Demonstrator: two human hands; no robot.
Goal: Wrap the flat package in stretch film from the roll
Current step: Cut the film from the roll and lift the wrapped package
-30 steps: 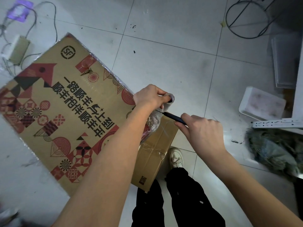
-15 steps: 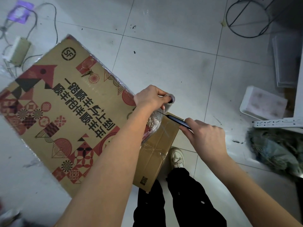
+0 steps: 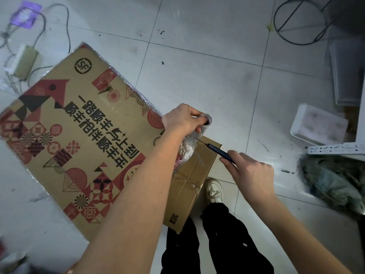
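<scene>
Gripping roll (image 3: 205, 121), left hand (image 3: 182, 120); right hand (image 3: 251, 174) pinching knife (image 3: 218, 150); scuffed tile floor (image 3: 197, 66).

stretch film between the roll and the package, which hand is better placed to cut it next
Right. The right hand holds the black cutter, its tip almost at the bunched stretch film. The left hand grips the roll above, probably keeping the film taut.

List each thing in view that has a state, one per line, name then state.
Flat package: propped on edge, film over its face.
Film roll: gripped by left hand, bunched film trailing to package.
Knife: held in right hand, blade out, tip at the film.
</scene>
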